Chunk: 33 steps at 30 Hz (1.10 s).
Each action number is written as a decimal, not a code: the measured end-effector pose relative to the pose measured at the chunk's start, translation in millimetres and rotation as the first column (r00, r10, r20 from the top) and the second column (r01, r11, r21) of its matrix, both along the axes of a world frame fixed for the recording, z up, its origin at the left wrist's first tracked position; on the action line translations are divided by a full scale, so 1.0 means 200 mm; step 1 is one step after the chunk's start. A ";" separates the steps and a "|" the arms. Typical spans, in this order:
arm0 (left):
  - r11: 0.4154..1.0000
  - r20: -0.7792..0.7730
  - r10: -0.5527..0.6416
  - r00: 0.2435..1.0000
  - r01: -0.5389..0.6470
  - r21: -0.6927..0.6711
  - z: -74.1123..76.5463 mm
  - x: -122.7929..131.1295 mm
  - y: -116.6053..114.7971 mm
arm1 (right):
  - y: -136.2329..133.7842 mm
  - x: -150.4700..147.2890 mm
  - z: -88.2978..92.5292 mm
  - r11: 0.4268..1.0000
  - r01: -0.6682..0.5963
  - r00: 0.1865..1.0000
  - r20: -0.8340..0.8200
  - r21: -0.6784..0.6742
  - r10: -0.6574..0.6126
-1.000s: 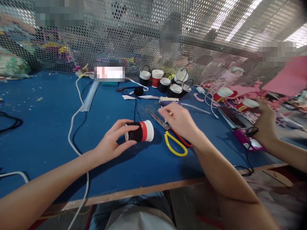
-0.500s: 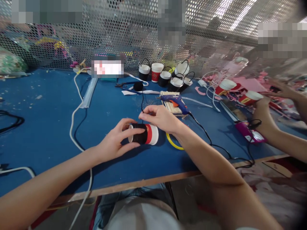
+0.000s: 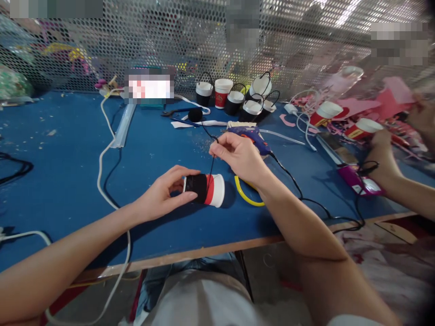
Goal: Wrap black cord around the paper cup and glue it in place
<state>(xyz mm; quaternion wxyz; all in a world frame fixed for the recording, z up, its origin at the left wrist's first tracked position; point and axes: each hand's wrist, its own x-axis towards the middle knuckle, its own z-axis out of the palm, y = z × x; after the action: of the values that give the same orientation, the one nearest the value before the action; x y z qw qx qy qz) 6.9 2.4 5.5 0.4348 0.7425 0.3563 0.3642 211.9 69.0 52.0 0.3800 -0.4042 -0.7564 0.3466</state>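
Observation:
A paper cup [image 3: 219, 191] lies on its side on the blue table, red and white at one end and black around the rest. My left hand [image 3: 162, 191] grips its black end between thumb and fingers. Above and right of the cup, my right hand [image 3: 238, 154] pinches a black yarn [image 3: 212, 166]. This strand runs taut down to the cup, across its red part. Beyond my right hand it leads back to a small black yarn ball [image 3: 195, 114].
Several black-wrapped cups [image 3: 234, 103] with looped handles stand at the back beside a red cup [image 3: 223, 95]. A blue glue gun [image 3: 249, 135] and a yellow ring [image 3: 246, 194] lie right. A co-worker's hand [image 3: 382, 142] is near another cup [image 3: 365, 129]. A white cable [image 3: 101, 174] crosses left.
My right hand has moved up and right from beside the cup, drawing the yarn across the red part. My left forefinger has pulled back from over the cup's black part.

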 end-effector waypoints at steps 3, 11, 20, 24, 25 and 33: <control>0.998 -0.042 -0.018 0.999 0.021 0.061 0.00 0.00 -0.01 | 0.01 -0.02 -0.02 1.000 -0.013 0.999 0.040 0.023 0.012; 0.960 -0.154 0.010 0.988 0.034 0.278 0.03 -0.01 -0.02 | 0.01 -0.02 -0.07 0.995 -0.076 0.994 0.073 -0.067 0.081; 0.846 -0.265 0.056 0.963 0.095 0.525 0.02 -0.02 -0.01 | -0.01 -0.02 -0.07 0.977 -0.156 0.974 0.143 -0.146 0.177; 0.808 -0.287 0.074 0.955 0.112 0.578 0.02 -0.02 -0.02 | -0.02 -0.01 -0.06 0.976 -0.157 0.964 0.191 -0.151 0.185; 0.800 -0.294 0.078 0.953 0.116 0.589 0.02 -0.02 -0.02 | -0.02 -0.01 -0.05 0.976 -0.158 0.962 0.197 -0.151 0.187; 0.734 -0.354 0.110 0.929 0.164 0.659 0.02 -0.03 -0.02 | -0.05 -0.01 -0.04 0.971 -0.144 0.960 0.213 -0.191 0.184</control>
<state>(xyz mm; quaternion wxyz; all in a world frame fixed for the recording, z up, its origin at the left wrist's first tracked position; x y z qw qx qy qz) 1.2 -1.5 9.7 0.0646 0.9092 0.2631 0.3160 208.9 58.4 43.5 0.2234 -0.4088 -0.7929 0.3928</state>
